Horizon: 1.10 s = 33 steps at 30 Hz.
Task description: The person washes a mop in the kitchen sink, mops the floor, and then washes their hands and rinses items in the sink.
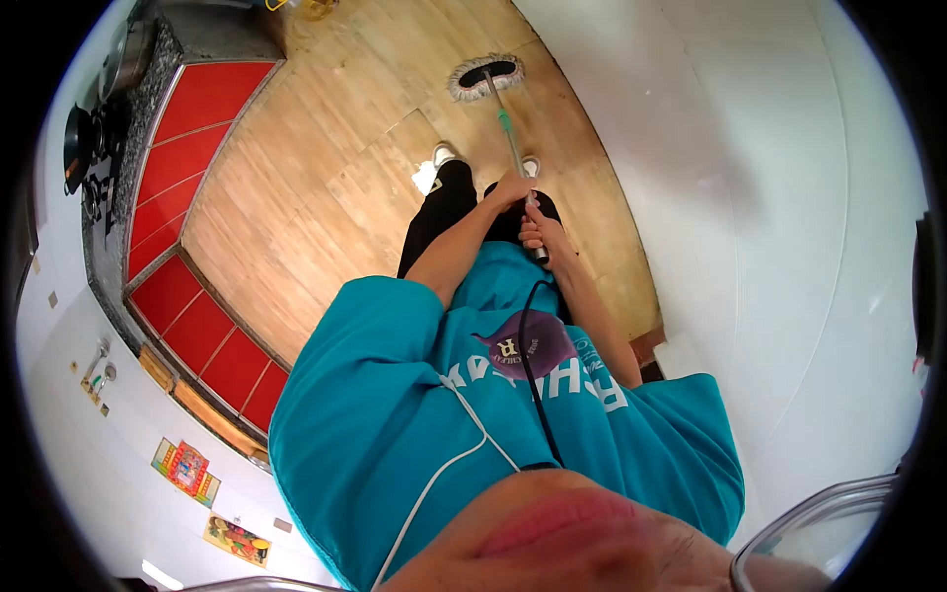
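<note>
Head view, both hands (545,233) gripping mop handle (512,143), teal shirt (365,365), white lettering (590,383), "R" on purple emblem (552,347)

On my remote feed I've got a wood-look plank flr. (306,197), red-fronted base cabs (202,111) along its L edge. Fringed dust-mop head (489,75) rests nr. the R edge, twd. the far end; 2 white shoes (444,153) stand this side of it. Yellowish obj. (316,9) at far edge, cut off, can't ID.
</note>
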Tool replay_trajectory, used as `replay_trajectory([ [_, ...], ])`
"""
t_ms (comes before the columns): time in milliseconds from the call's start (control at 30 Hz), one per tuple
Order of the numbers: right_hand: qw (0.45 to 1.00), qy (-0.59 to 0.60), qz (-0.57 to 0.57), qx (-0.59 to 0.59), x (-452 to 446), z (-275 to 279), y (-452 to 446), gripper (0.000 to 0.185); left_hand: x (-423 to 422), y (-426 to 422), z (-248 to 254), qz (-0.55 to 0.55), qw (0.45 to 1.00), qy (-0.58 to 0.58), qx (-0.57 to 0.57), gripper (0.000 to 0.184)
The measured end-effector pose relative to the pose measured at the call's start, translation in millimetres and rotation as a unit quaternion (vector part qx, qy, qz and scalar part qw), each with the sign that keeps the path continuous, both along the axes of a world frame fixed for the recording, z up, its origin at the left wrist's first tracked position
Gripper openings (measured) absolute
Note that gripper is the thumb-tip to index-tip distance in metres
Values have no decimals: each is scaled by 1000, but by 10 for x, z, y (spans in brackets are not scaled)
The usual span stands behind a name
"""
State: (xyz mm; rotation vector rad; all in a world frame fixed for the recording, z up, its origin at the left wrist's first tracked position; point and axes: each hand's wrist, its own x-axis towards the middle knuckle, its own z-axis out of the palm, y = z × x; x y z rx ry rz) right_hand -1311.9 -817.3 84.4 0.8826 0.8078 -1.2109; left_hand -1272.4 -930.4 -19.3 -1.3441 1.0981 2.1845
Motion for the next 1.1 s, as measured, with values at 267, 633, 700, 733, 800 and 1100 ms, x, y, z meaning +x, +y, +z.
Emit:
replay_trajectory([
  [267, 1000, 4, 20, 17, -219, -86, -168, 31, -234, -152, -163, 20, 1000, -19, -1, 18],
  [633, 1000, 25, -13, 9, -1279, -506, -1630, 33, -1419, -1658, -781, -139, 980, 39, -138, 15],
  [700, 994, -66, -65, -53, -1522, -640, -1847, 33, -1735, -1999, -820, -90, 994, -7, -63, 13],
  [733, 994, -68, -65, -48, -1534, -628, -1896, 33, -1811, -2101, -933, -270, 948, 39, -165, 13],
  [800, 996, -54, -63, -24, -1429, -553, -1900, 33, -1704, -2036, -943, -441, 859, 80, -246, 13],
  [1100, 998, -45, 5, 37, -1266, -94, -685, 34, -1490, -734, -295, -157, 960, -55, -223, 11],
])
